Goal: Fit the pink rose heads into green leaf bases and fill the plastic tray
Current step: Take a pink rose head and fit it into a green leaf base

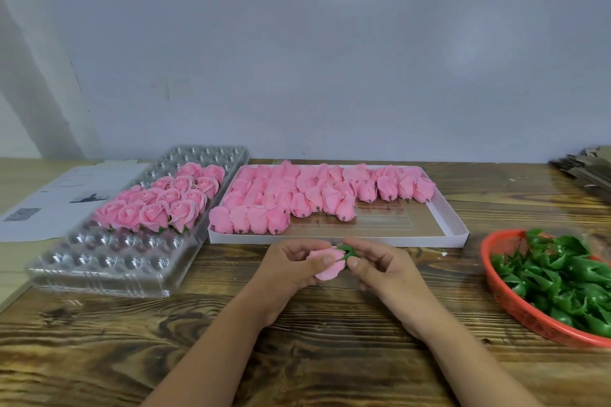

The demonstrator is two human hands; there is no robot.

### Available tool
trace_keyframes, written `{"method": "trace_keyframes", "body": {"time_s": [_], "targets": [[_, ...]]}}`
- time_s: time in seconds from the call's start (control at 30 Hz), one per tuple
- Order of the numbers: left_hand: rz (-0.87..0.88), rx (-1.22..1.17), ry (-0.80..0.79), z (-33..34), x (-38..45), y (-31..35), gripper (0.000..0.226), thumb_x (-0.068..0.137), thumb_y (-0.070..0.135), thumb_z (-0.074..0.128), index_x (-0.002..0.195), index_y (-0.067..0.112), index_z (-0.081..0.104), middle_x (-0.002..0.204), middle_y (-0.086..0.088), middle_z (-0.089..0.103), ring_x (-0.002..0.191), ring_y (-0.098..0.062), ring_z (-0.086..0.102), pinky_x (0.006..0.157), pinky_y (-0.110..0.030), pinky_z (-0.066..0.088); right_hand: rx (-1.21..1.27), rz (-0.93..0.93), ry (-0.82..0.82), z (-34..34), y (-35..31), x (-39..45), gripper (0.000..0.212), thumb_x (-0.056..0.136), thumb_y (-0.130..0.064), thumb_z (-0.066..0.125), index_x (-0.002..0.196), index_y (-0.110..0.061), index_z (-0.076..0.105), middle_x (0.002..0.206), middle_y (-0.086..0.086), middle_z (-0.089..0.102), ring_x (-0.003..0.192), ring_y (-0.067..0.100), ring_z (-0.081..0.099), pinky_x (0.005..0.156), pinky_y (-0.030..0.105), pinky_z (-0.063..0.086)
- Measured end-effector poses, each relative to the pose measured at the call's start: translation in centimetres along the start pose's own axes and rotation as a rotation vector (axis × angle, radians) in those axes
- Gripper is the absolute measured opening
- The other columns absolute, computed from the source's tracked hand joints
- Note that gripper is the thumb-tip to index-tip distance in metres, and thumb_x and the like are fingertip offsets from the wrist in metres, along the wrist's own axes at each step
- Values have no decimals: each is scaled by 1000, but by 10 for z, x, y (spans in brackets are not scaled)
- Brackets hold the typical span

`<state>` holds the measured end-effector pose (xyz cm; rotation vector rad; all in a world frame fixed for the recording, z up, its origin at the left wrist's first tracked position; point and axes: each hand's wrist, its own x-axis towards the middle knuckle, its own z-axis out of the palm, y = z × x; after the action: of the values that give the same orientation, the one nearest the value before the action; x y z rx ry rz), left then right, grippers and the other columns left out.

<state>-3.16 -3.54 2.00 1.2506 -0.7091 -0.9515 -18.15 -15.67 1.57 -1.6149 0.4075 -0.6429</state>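
1 clear tray [99, 277]; 1 box [453, 225]; 1 basket [506, 301]

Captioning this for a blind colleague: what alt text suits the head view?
The left hand holds a pink rose head while the right hand pinches a green leaf base against it, above a wooden table, between a part-filled clear plastic tray and a red basket of leaves.

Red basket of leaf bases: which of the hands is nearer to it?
Right. The right hand pinches a green leaf base at centre, closer to the red basket at the table's right edge. The left hand, holding the pink rose head, sits farther left.
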Motion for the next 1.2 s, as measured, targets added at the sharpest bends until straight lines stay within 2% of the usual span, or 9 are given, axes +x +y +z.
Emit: {"method": "trace_keyframes", "body": {"time_s": [0.13, 0.33, 0.43, 0.53, 0.83, 0.97, 1.07, 1.2], "targets": [[-9, -21, 2, 0, 1, 0, 28, 72, 21, 83, 99, 15, 82, 111, -14, 77, 103, -25, 74, 88, -35, 62, -10, -2, -5, 0, 3, 1, 36, 94, -5, 62, 112, -35, 69, 106, -4, 75, 81, 7, 63, 65, 21, 53], [10, 1, 3, 0, 1, -1, 29, 71, 27, 85, 99, 21, 82, 111, -12, 77, 107, -26, 73, 94, -40, 60, 20, 6, -7, 1, 4, 0, 34, 94, 1, 60, 113, -26, 67, 106, -5, 75, 85, 6, 67, 65, 21, 54], [4, -7, 3, -1, 1, -1, 31, 72, 26, 85, 102, 18, 81, 113, -12, 77, 108, -26, 73, 89, -36, 61, 83, 12, 38, 3, 4, 0, 27, 91, 3, 63, 111, -14, 65, 101, 6, 76, 81, 11, 66, 63, 21, 53], [0, -5, 0, -1, 1, -1, 32, 72, 27, 85, 103, 18, 81, 113, -12, 76, 109, -25, 72, 87, -34, 61, 113, 1, 82, 2, 5, 1, 26, 88, 5, 65, 113, -5, 63, 102, 16, 74, 83, 19, 63, 67, 22, 53], [1, -14, 2, 0, 1, 0, 34, 68, 30, 87, 100, 18, 82, 111, -12, 77, 105, -25, 73, 86, -33, 61, 81, 4, 53, 1, 5, 1, 27, 86, 6, 68, 108, -9, 68, 97, 5, 77, 83, 14, 68, 67, 21, 54], [-1, -29, 5, 0, 0, 1, 36, 67, 30, 88, 99, 16, 82, 111, -13, 77, 104, -25, 74, 84, -31, 61, 116, 15, 42, 0, 5, 0, 24, 90, 5, 63, 108, -11, 69, 95, 7, 77, 81, 14, 70, 67, 21, 55], [7, -32, 3, 1, 0, 1, 37, 65, 33, 89, 98, 18, 82, 109, -13, 77, 102, -23, 74, 81, -29, 61, 170, 48, 57, -1, 6, 0, 24, 94, 5, 57, 108, -9, 70, 86, 12, 76, 73, 13, 69, 66, 20, 55], [15, -26, 1, 2, 0, 1, 36, 68, 33, 88, 100, 19, 82, 109, -12, 77, 101, -21, 74, 82, -30, 61, 229, 74, 71, 0, 7, 2, 23, 93, 6, 58, 108, -7, 70, 82, 14, 75, 71, 14, 69, 66, 19, 55]]}}
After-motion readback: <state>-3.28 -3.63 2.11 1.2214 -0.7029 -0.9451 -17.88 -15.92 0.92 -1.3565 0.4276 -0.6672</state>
